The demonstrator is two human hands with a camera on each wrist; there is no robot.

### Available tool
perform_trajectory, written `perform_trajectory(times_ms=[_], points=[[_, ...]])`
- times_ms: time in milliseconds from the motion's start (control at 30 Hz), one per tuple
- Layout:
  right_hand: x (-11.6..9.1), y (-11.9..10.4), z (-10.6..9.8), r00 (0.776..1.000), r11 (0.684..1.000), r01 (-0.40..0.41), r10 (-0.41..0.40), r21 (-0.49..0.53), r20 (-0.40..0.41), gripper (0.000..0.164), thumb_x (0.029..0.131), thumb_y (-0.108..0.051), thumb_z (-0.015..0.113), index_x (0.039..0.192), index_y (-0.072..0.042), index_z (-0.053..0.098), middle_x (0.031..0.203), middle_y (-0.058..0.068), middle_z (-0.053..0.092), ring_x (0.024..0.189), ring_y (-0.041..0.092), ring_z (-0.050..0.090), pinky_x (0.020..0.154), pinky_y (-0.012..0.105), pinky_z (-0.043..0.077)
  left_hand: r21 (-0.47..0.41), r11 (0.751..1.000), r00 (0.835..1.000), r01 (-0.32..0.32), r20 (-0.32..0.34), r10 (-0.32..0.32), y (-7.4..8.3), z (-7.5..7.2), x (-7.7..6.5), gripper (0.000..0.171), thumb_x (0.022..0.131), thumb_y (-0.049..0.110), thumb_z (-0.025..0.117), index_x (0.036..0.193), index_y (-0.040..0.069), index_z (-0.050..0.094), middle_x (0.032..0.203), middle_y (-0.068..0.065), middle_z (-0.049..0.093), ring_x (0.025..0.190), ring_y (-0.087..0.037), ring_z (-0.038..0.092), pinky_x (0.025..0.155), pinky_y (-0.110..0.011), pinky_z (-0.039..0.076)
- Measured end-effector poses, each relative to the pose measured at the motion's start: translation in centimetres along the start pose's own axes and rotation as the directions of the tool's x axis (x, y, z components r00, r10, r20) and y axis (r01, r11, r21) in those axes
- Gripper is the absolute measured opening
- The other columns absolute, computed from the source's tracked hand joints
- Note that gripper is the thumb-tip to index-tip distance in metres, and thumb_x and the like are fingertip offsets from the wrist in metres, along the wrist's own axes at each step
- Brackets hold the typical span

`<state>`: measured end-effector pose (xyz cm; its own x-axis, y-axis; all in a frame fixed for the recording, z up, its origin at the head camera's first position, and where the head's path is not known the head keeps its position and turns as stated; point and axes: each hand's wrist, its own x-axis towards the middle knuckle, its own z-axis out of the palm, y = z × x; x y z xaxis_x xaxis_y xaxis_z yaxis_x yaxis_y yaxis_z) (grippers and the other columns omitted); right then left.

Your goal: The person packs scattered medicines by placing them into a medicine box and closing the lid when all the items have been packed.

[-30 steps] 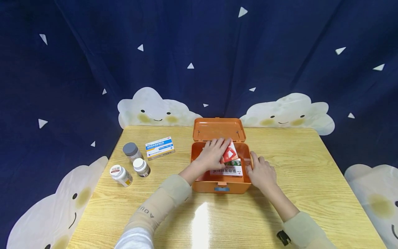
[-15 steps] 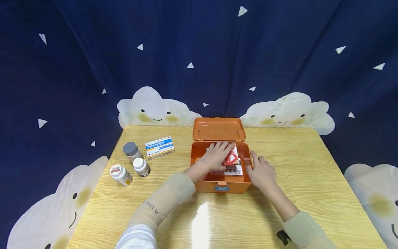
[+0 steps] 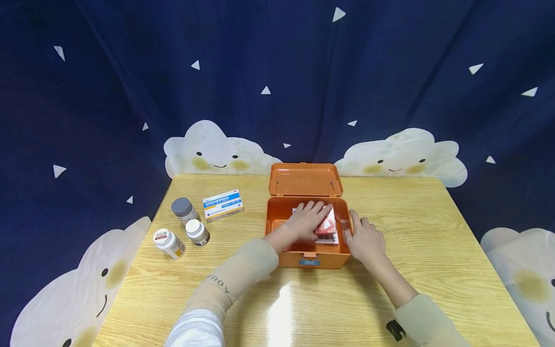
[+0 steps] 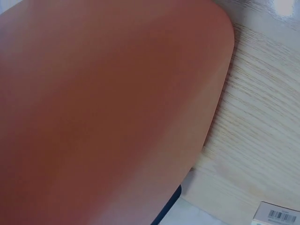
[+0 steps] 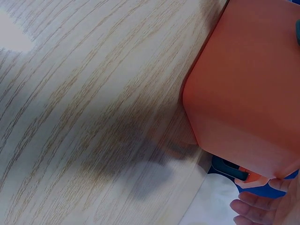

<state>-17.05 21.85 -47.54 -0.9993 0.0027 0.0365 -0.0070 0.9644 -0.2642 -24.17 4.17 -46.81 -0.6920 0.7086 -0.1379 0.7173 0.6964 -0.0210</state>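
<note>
An orange plastic storage box (image 3: 275,260) stands on the table with its lid (image 3: 305,180) swung back. Inside it, my left hand (image 3: 302,224) holds a small red-and-white medicine box (image 3: 328,225), fingers over its top and thumb toward me. Under that lies a white medicine box (image 3: 330,239), partly covered. My right hand (image 3: 365,238) grips the storage box's right wall, thumb at the rim and fingers outside. In the right wrist view, fingers (image 5: 255,206) show beside the orange wall (image 5: 243,93). The left wrist view is mostly filled by the orange wall (image 4: 117,93); the left hand is hidden there.
On the table (image 3: 433,231) at the left lie a blue-and-white medicine box (image 3: 223,206), a grey-capped bottle (image 3: 184,210) and two white-capped bottles, one nearer the box (image 3: 197,233) and one farther left (image 3: 169,244). A dark blue curtain (image 3: 243,43) hangs behind.
My left hand has moved right, lower and slightly toward me inside the storage box, bringing the red-and-white box over the white one. My right hand has stayed at the wall.
</note>
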Motion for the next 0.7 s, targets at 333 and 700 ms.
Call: perform_trajectory(times_ms=[333, 700], points=[[0.1, 0.1, 0.1, 1.0, 1.0, -0.006, 0.006, 0.004, 0.017, 0.053, 0.09, -0.028, 0.044, 0.138, -0.008, 0.029, 0.113, 0.027, 0.048, 0.089, 0.043, 0.053, 0.07, 0.055, 0.043, 0.035, 0.999, 0.997, -0.024, 0.077, 0.022, 0.7, 0.5, 0.7, 0.094, 0.076, 0.043, 0.07, 0.147, 0.019, 0.014, 0.146, -0.003, 0.025, 0.129, -0.023, 0.03, 0.103, -0.043, 0.031], [0.1, 0.1, 0.2, 1.0, 1.0, 0.0, 0.0, 0.005, -0.003, 0.053, 0.089, -0.028, 0.043, 0.137, -0.009, 0.03, 0.11, 0.026, 0.049, 0.087, 0.043, 0.053, 0.069, 0.054, 0.043, 0.026, 0.999, 0.991, -0.02, 0.129, 0.017, 0.7, 1.4, 1.1, 0.09, 0.078, 0.042, 0.068, 0.147, 0.02, 0.015, 0.145, -0.001, 0.026, 0.129, -0.021, 0.029, 0.103, -0.04, 0.03]])
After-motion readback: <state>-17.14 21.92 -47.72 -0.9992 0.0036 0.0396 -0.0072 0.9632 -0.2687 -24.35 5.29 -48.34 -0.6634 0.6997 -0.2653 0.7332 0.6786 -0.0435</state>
